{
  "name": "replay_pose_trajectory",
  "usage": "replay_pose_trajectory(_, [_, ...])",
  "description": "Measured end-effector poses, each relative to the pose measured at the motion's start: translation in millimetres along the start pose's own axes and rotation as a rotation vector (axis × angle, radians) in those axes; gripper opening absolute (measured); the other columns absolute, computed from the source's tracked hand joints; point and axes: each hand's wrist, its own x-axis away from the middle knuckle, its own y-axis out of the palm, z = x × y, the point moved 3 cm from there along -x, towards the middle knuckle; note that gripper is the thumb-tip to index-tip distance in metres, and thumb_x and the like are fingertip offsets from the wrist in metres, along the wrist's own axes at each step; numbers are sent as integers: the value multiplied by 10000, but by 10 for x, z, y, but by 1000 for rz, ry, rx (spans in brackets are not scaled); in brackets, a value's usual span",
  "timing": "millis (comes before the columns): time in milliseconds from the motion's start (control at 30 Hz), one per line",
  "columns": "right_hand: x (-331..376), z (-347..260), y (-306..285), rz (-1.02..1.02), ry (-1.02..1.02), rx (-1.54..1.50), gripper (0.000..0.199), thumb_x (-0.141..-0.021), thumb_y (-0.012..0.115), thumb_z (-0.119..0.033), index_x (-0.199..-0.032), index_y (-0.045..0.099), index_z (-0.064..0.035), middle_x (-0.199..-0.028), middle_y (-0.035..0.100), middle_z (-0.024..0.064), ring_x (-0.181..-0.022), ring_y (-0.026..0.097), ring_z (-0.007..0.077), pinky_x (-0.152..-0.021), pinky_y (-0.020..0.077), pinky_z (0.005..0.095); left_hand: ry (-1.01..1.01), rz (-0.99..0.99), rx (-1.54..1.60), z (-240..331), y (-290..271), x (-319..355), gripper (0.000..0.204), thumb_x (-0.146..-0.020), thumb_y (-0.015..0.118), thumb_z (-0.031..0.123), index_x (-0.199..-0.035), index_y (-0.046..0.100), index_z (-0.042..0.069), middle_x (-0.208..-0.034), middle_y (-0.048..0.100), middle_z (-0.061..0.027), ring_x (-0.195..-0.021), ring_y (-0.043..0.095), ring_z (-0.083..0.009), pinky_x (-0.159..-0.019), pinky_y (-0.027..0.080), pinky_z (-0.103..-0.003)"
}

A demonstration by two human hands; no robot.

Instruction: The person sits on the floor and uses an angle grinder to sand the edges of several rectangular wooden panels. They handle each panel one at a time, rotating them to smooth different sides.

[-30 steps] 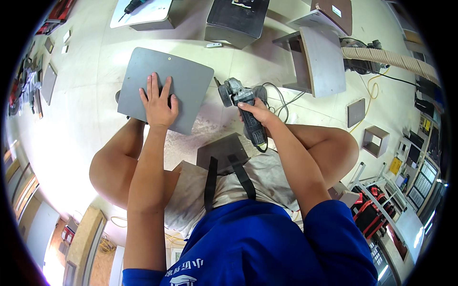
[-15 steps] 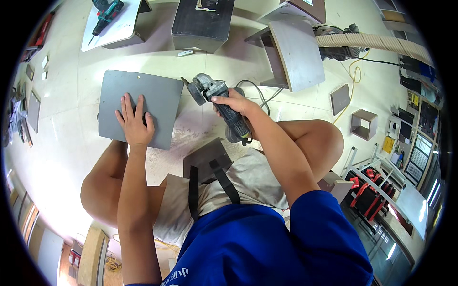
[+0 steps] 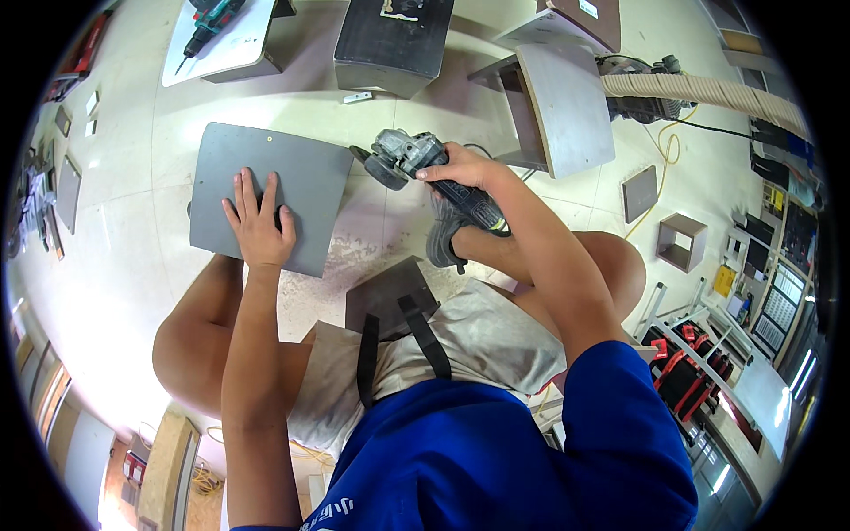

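Observation:
My left hand lies flat on a grey board, fingers spread over its surface. The board is squarish with rounded corners, and a small pale round spot shows near its far edge. In my right hand is an angle grinder, gripped around its dark body. The grinder's metal head and disc point left, just off the board's far right corner; they look close, but I cannot tell whether they touch it. Its rear end extends over my shoe.
A dark board lies between my legs. Ahead stand a white stool with a drill on it, a dark stool and a grey-topped stool. A beige hose and yellow cord run at the right.
My right hand has swung the grinder's rear end to the right and forward, uncovering my shoe. My left hand stays flat on the board. The whole view has shifted slightly.

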Motion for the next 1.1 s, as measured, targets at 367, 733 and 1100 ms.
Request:
replay_pose_trajectory(367, [-244,135,29,-6,-21,-69,447,-821,846,-337,-1017,651,15,-806,688,104,-659,679,180,-622,577,340,-10,-4,-4,4,0,-4,593,-877,551,264,-1463,536,182,-1639,285,-188,-1522,242,-373,-1191,154,-661])
replay_pose_trajectory(733, [-72,178,38,68,23,-92,484,-828,842,-343,-1048,633,35,-807,685,122,-677,695,200,-627,596,357,-30,-20,4,12,-22,-14,598,-867,556,260,-1461,541,188,-1634,292,-191,-1523,244,-369,-1195,142,-658])
replay_pose_trajectory(1100, [-223,381,94,28,1,-186,479,-823,849,-345,-1013,627,34,-804,685,122,-662,688,202,-597,591,347,-27,-8,17,4,-19,-12,595,-873,547,268,-1464,540,201,-1640,288,-181,-1523,249,-361,-1201,131,-652])
